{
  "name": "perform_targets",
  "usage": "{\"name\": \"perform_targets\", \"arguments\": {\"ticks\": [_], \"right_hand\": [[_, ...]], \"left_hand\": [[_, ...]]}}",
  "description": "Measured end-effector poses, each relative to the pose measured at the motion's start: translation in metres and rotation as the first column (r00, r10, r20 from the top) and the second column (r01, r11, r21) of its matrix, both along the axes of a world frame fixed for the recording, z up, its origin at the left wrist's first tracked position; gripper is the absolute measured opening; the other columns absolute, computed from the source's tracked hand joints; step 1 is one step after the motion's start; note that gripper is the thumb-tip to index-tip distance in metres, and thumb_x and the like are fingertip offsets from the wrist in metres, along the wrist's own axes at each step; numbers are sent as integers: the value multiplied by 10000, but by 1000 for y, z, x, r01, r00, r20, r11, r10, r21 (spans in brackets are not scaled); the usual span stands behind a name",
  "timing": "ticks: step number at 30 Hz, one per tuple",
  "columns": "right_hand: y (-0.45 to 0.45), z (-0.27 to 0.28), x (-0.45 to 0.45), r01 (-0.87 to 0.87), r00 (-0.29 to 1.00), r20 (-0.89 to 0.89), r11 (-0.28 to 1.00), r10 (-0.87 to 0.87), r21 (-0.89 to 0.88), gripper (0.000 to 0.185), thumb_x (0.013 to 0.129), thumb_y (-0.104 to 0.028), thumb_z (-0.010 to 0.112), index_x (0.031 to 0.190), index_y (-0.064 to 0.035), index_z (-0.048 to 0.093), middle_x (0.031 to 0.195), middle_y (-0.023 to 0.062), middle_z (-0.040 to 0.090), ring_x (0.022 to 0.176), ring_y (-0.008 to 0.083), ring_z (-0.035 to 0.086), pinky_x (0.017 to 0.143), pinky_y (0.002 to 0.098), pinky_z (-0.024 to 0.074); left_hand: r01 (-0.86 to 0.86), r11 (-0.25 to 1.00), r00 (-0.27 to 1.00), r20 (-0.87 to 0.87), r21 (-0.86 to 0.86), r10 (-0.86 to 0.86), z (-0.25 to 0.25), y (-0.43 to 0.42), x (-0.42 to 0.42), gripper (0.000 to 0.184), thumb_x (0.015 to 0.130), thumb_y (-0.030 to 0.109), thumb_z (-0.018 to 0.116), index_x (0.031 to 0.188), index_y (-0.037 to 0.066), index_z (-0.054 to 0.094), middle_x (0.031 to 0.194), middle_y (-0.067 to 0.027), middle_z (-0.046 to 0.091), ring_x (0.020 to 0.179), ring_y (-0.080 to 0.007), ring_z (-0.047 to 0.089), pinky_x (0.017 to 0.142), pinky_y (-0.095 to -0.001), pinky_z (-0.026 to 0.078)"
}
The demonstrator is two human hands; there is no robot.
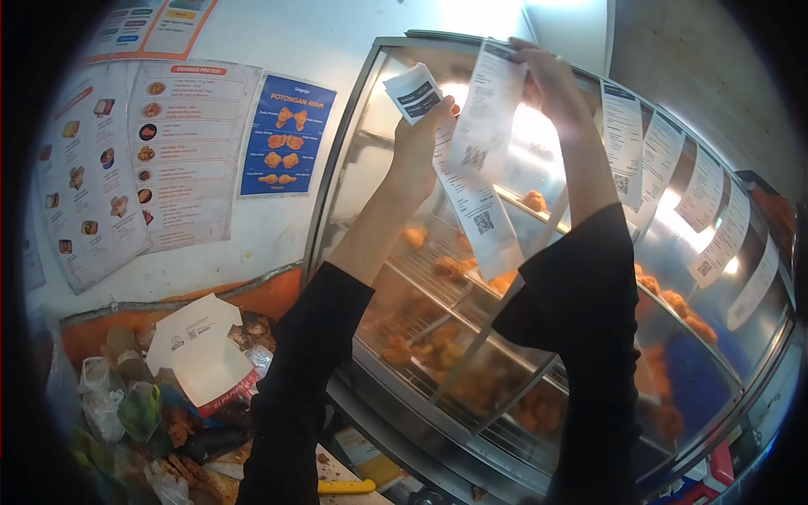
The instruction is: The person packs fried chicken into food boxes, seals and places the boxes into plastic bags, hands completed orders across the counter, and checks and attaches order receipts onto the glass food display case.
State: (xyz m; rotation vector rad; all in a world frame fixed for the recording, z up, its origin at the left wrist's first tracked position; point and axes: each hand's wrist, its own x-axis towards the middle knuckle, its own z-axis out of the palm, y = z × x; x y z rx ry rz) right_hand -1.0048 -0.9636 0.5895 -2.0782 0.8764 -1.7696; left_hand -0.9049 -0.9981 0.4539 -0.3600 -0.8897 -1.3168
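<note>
My left hand is closed in a pinch on a long printed receipt. Its upper end folds over above my thumb, and its lower end with a QR code hangs in front of the warmer glass. Higher up and to the right, my right hand has its fingers closed at the top of another receipt, which hangs by the upper edge of the glass food warmer. This second receipt partly covers the first. Behind the glass, pieces of fried chicken lie on wire racks.
More receipts hang in a row along the warmer's top edge to the right. A blue chicken-cuts poster and printed sheets are on the left wall. Below lie an opened paper box, heaped waste and a yellow-handled tool.
</note>
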Motion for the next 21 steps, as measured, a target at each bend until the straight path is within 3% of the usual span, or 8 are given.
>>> {"name": "perform_targets", "arguments": {"ticks": [4, 6, 7, 9, 12, 16, 19, 21], "right_hand": [[-13, 29, -18, 343, 915, -129, 905, -383, -253, 251, 639, -101, 462, 823, 40, 557, 801, 131, 543, 730, 195, 519, 670, 301, 415], [-14, 36, -18, 742, 493, -189, 524, -849, -418, 238, 618, -142, 464, 752, 15, 583, 764, 143, 562, 760, 219, 528, 698, 302, 407], [-17, 39, -17, 743, 491, -196, 526, -849, -413, 238, 618, -142, 464, 752, 15, 583, 764, 143, 562, 760, 219, 528, 698, 302, 407], [-23, 45, -12, 830, 67, -220, 177, -973, -530, 261, 617, -159, 456, 792, -18, 589, 821, 147, 564, 775, 241, 536, 718, 290, 396], [-40, 54, -25, 755, 388, -127, 394, -913, -524, 267, 622, -168, 458, 830, -67, 593, 856, 134, 564, 805, 253, 532, 730, 279, 392], [-30, 57, -35, 713, 490, -63, 442, -869, -544, 269, 628, -182, 456, 836, -80, 593, 866, 138, 560, 829, 247, 524, 734, 284, 392], [-32, 64, -44, 765, 375, -197, 423, -906, -486, 283, 635, -192, 450, 857, -86, 588, 865, 134, 560, 835, 233, 522, 732, 287, 393], [-20, 59, -24, 809, 20, -366, 230, -930, -541, 288, 646, -207, 456, 879, -95, 583, 918, 134, 541, 838, 262, 516, 741, 315, 388]], "left_hand": [[-143, 990, 988, 62, -11, 143, -13, -3, 17, 213, 682, 145, 578, 824, 36, 462, 705, -48, 503, 636, -124, 516, 587, -241, 435], [-171, 985, 980, 99, -7, 171, -18, -9, 22, 243, 677, 132, 589, 858, 54, 447, 712, -34, 493, 628, -117, 505, 613, -237, 432], [-201, 979, 975, 91, -16, 202, -20, -11, 23, 219, 674, 157, 585, 816, 35, 472, 699, -47, 507, 632, -124, 517, 588, -243, 434], [-225, 974, 971, 85, -18, 226, -23, -15, 22, 213, 671, 181, 582, 774, 16, 496, 686, -59, 520, 636, -131, 529, 563, -249, 437], [-240, 971, 968, 74, 18, 238, -23, -14, 21, 207, 672, 182, 580, 769, 16, 503, 685, -59, 523, 630, -130, 529, 561, -248, 436], [-256, 966, 958, 126, -20, 257, -26, -13, 23, 201, 671, 175, 581, 767, 18, 501, 686, -59, 522, 630, -127, 530, 563, -246, 436], [-269, 962, 953, 137, -35, 271, -27, -16, 21, 197, 672, 174, 580, 766, 21, 497, 690, -59, 520, 627, -128, 529, 562, -246, 436], [-270, 962, 950, 147, -43, 274, -27, -17, 18, 197, 673, 173, 578, 767, 22, 495, 693, -60, 520, 626, -128, 529, 562, -246, 437]]}}
